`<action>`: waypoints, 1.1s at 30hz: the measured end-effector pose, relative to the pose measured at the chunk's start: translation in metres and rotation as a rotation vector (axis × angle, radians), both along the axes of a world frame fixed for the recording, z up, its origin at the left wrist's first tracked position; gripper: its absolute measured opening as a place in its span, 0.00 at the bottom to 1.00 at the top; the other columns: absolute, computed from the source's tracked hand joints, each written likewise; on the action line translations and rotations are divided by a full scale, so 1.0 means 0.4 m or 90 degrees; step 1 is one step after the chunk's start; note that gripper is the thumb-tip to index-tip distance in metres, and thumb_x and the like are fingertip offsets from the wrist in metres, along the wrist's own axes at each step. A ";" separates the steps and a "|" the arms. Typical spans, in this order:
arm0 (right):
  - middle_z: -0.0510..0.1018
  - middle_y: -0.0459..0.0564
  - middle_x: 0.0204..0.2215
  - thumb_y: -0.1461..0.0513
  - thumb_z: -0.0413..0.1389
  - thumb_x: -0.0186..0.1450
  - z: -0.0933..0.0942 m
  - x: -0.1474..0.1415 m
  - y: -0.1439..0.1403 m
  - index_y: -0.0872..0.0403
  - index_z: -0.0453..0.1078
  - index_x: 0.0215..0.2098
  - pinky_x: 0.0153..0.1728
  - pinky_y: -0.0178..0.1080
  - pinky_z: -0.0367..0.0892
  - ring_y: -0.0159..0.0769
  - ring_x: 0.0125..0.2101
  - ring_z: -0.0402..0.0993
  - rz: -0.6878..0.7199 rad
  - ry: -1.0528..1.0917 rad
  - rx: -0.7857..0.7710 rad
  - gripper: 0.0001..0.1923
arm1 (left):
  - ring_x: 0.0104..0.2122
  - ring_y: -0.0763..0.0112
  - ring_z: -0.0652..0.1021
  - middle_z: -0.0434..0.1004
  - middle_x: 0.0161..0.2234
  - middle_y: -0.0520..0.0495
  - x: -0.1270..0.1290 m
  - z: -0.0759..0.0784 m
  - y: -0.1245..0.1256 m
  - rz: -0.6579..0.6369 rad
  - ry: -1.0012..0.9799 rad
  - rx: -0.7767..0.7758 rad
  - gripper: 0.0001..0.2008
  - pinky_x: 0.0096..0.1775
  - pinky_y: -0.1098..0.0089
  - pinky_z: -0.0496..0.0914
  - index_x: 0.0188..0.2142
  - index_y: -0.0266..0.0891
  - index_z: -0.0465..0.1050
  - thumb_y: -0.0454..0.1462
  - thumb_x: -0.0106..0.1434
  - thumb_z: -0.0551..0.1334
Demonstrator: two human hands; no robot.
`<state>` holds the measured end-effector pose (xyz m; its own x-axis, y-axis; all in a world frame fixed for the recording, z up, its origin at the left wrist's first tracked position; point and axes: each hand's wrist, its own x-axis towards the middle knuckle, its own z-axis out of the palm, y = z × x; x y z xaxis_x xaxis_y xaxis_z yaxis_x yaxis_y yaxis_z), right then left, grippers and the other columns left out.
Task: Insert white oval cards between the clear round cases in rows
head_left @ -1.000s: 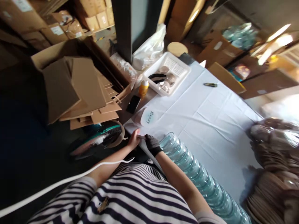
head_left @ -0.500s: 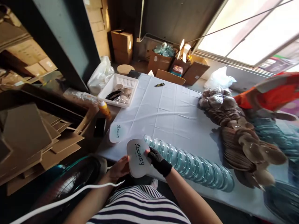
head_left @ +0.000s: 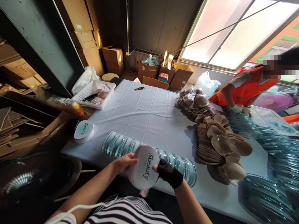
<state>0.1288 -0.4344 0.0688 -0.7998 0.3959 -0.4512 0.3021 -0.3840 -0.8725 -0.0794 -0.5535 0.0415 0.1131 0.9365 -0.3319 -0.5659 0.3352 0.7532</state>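
Observation:
In front of my body I hold a stack of white rounded cards [head_left: 146, 169] printed with "beauty" lettering. My left hand [head_left: 126, 162], bare, grips the stack's left edge with the thumb on top. On its right edge is my right hand [head_left: 166, 170], in a black dotted fingerless glove, its thumb pressed on the top card. Just behind the cards, a long row of clear bluish plastic domes [head_left: 121, 144] lies nested on its side, partly hidden by the stack and my hands. A second stack of printed cards [head_left: 84, 131] rests at the table's left corner.
Brown oval pieces [head_left: 212, 141] lie in piles on the right of the white-covered table [head_left: 149, 115]. A co-worker in an orange vest [head_left: 247, 87] handles nested clear domes [head_left: 244, 124] there. A white basket [head_left: 95, 93] and a yellow cutter [head_left: 139, 88] are farther back.
My view has turned right, bringing the co-worker more into sight. Both hands have carried the cards rightward, from the row's left end to in front of its middle.

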 end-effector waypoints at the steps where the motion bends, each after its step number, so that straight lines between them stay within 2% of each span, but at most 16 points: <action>1: 0.79 0.51 0.29 0.46 0.67 0.49 -0.005 0.039 0.010 0.57 0.77 0.36 0.33 0.39 0.73 0.34 0.28 0.74 0.015 0.019 -0.027 0.26 | 0.33 0.54 0.81 0.81 0.30 0.38 0.035 -0.001 0.009 -0.030 -0.025 0.003 0.26 0.38 0.59 0.74 0.34 0.33 0.80 0.52 0.43 0.75; 4: 0.79 0.50 0.27 0.45 0.70 0.43 -0.008 0.139 0.035 0.56 0.76 0.33 0.31 0.41 0.74 0.35 0.26 0.73 -0.010 -0.015 -0.029 0.28 | 0.32 0.58 0.81 0.80 0.29 0.39 0.117 0.006 0.032 -0.041 0.071 0.006 0.23 0.39 0.63 0.73 0.32 0.33 0.80 0.51 0.46 0.75; 6: 0.80 0.50 0.28 0.46 0.70 0.42 -0.008 0.192 0.049 0.55 0.76 0.34 0.33 0.42 0.74 0.38 0.29 0.75 0.001 -0.013 -0.047 0.27 | 0.33 0.59 0.81 0.81 0.31 0.39 0.157 0.014 0.050 -0.068 0.106 -0.003 0.22 0.39 0.65 0.73 0.34 0.33 0.80 0.48 0.47 0.75; 9: 0.81 0.52 0.32 0.48 0.68 0.49 -0.028 0.253 0.063 0.55 0.76 0.39 0.41 0.45 0.74 0.41 0.35 0.77 0.020 0.067 -0.101 0.25 | 0.37 0.54 0.81 0.81 0.34 0.36 0.202 0.014 0.084 -0.152 -0.015 -0.005 0.27 0.41 0.60 0.73 0.38 0.33 0.80 0.51 0.46 0.74; 10: 0.80 0.52 0.31 0.48 0.68 0.49 -0.042 0.269 0.065 0.55 0.76 0.39 0.41 0.45 0.74 0.41 0.35 0.78 0.010 0.066 -0.103 0.26 | 0.37 0.53 0.81 0.81 0.34 0.36 0.215 0.010 0.097 -0.167 -0.031 -0.010 0.27 0.42 0.59 0.73 0.37 0.33 0.80 0.51 0.44 0.75; 13: 0.78 0.50 0.24 0.48 0.72 0.38 -0.085 0.308 0.063 0.57 0.74 0.30 0.32 0.44 0.74 0.39 0.26 0.75 -0.082 -0.037 -0.065 0.28 | 0.33 0.57 0.80 0.80 0.27 0.42 0.251 -0.016 0.134 -0.147 0.091 -0.032 0.21 0.41 0.61 0.73 0.29 0.34 0.79 0.46 0.40 0.77; 15: 0.79 0.51 0.25 0.48 0.72 0.38 -0.097 0.337 0.062 0.57 0.74 0.29 0.32 0.45 0.74 0.38 0.25 0.74 -0.137 -0.043 -0.061 0.28 | 0.33 0.59 0.80 0.80 0.26 0.44 0.275 -0.033 0.147 -0.131 0.131 -0.032 0.19 0.40 0.63 0.73 0.29 0.34 0.79 0.44 0.41 0.77; 18: 0.81 0.54 0.33 0.48 0.67 0.51 -0.080 0.378 0.074 0.56 0.75 0.39 0.40 0.46 0.75 0.41 0.32 0.78 -0.133 0.056 -0.099 0.24 | 0.39 0.54 0.81 0.82 0.36 0.37 0.317 -0.048 0.155 -0.160 -0.034 -0.013 0.24 0.44 0.60 0.72 0.38 0.33 0.79 0.47 0.47 0.75; 20: 0.82 0.56 0.34 0.49 0.67 0.52 -0.064 0.384 0.088 0.56 0.75 0.41 0.38 0.44 0.75 0.42 0.33 0.79 -0.131 0.058 -0.121 0.24 | 0.43 0.51 0.80 0.81 0.40 0.33 0.335 -0.050 0.163 -0.180 -0.134 -0.009 0.26 0.46 0.57 0.72 0.42 0.33 0.78 0.49 0.48 0.73; 22: 0.82 0.56 0.33 0.51 0.69 0.48 -0.059 0.367 0.092 0.56 0.74 0.38 0.33 0.43 0.76 0.42 0.30 0.79 -0.170 0.019 -0.150 0.25 | 0.41 0.51 0.81 0.81 0.37 0.34 0.336 -0.045 0.177 -0.160 -0.118 -0.027 0.26 0.45 0.56 0.72 0.39 0.33 0.78 0.50 0.46 0.74; 24: 0.82 0.55 0.32 0.53 0.69 0.47 -0.062 0.336 0.079 0.56 0.74 0.37 0.33 0.42 0.76 0.42 0.30 0.79 -0.279 0.005 -0.174 0.23 | 0.36 0.54 0.81 0.82 0.32 0.37 0.318 -0.031 0.193 -0.095 0.006 -0.052 0.24 0.43 0.58 0.73 0.33 0.33 0.79 0.47 0.42 0.76; 26: 0.82 0.55 0.34 0.53 0.67 0.49 -0.059 0.305 0.052 0.55 0.73 0.39 0.37 0.43 0.76 0.42 0.33 0.79 -0.372 0.027 -0.182 0.22 | 0.33 0.57 0.80 0.81 0.30 0.40 0.290 -0.005 0.202 -0.035 0.135 -0.051 0.20 0.41 0.60 0.73 0.30 0.34 0.79 0.44 0.41 0.77; 28: 0.82 0.56 0.37 0.51 0.66 0.50 -0.043 0.285 0.021 0.55 0.73 0.42 0.42 0.45 0.75 0.44 0.39 0.79 -0.363 0.074 -0.184 0.25 | 0.34 0.56 0.81 0.82 0.33 0.38 0.261 0.027 0.199 -0.050 0.133 -0.029 0.22 0.40 0.60 0.74 0.34 0.33 0.80 0.44 0.42 0.77; 30: 0.82 0.57 0.39 0.49 0.67 0.48 -0.021 0.278 -0.001 0.56 0.72 0.46 0.44 0.49 0.74 0.49 0.44 0.78 -0.290 0.120 -0.181 0.32 | 0.35 0.52 0.81 0.82 0.36 0.35 0.240 0.058 0.191 -0.124 0.047 -0.014 0.27 0.39 0.58 0.75 0.39 0.32 0.80 0.45 0.40 0.78; 31: 0.82 0.58 0.39 0.48 0.68 0.46 -0.013 0.278 -0.006 0.56 0.72 0.48 0.44 0.50 0.74 0.50 0.46 0.77 -0.268 0.136 -0.176 0.35 | 0.35 0.50 0.81 0.82 0.36 0.35 0.232 0.069 0.188 -0.149 0.017 -0.007 0.30 0.39 0.57 0.75 0.39 0.32 0.80 0.45 0.38 0.78; 33: 0.82 0.58 0.39 0.49 0.69 0.43 -0.003 0.279 -0.007 0.57 0.72 0.47 0.43 0.49 0.74 0.51 0.45 0.77 -0.274 0.131 -0.166 0.37 | 0.35 0.50 0.82 0.82 0.34 0.36 0.221 0.080 0.188 -0.163 0.037 -0.004 0.29 0.38 0.58 0.75 0.38 0.32 0.80 0.44 0.36 0.79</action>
<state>0.2405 -0.4373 0.0675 -0.6721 0.6034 -0.4292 -0.0972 -0.6465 -0.7567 0.0092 -0.4785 0.0736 0.3275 0.8774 -0.3506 -0.4177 0.4673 0.7792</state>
